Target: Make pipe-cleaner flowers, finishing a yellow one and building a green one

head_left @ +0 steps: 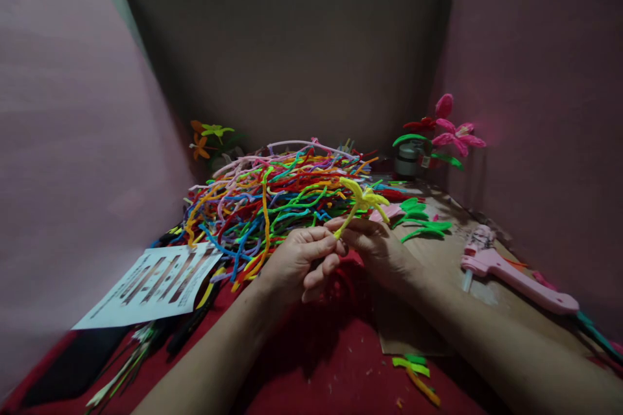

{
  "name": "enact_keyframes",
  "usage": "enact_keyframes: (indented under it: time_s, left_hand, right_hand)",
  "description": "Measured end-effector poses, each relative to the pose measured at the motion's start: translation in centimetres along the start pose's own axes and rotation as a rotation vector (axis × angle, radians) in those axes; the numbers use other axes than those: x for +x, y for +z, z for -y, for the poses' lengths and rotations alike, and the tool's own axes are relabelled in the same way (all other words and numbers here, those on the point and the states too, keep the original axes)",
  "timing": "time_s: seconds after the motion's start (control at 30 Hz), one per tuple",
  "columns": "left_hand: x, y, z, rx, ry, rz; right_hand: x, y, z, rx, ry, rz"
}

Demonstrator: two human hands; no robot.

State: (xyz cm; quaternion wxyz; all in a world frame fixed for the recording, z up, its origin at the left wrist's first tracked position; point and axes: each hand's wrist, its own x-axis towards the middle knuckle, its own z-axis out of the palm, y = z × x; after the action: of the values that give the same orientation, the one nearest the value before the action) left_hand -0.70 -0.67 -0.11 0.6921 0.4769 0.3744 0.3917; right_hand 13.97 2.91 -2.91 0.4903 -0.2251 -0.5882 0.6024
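A yellow pipe-cleaner flower (361, 198) is held up in front of me, its petals spread at the top and its stem slanting down to the left. My left hand (304, 259) is closed, thumb and forefinger pinching the lower end of the stem. My right hand (379, 249) is closed around the stem just beside it, its fingers partly hidden behind the flower. Right behind the hands lies a big heap of colourful pipe cleaners (272, 201). Green pipe-cleaner leaves (418, 217) rest to the right of the flower.
A pink glue gun (520, 282) lies on cardboard (409, 331) at right. Pink pipe-cleaner flowers (457, 136) stand at back right, orange and green ones (209, 139) at back left. A printed sheet (150, 285) and a black flat object (73, 363) lie left on the red cloth (302, 363).
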Motion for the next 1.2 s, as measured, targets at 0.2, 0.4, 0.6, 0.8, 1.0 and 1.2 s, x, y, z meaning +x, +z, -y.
enact_keyframes:
  time_s: [0.2, 0.4, 0.6, 0.8, 1.0, 1.2]
  left_hand:
    - [-0.2, 0.6, -0.3, 0.243, 0.058, -0.067]
    - [-0.2, 1.1, 0.4, 0.801, 0.308, -0.328]
    - [0.0, 0.8, 1.1, 0.952, 0.521, -0.426]
    - [-0.1, 1.2, 0.3, 0.407, 0.12, -0.282]
    - [0.1, 0.9, 0.4, 0.29, 0.122, -0.242]
    - [0.1, 0.9, 0.6, 0.297, 0.151, -0.246]
  right_hand:
    - [0.0, 0.0, -0.7, 0.171, 0.003, -0.032]
    - [-0.2, 0.1, -0.7, 0.175, 0.036, -0.177]
    - [-0.3, 0.2, -0.3, 0.071, 0.005, -0.173]
    - [-0.2, 0.0, -0.5, 0.164, 0.065, -0.136]
    - [-0.1, -0.1, -1.0, 0.215, 0.084, -0.123]
    - [0.2, -0.4, -1.0, 0.184, 0.059, -0.061]
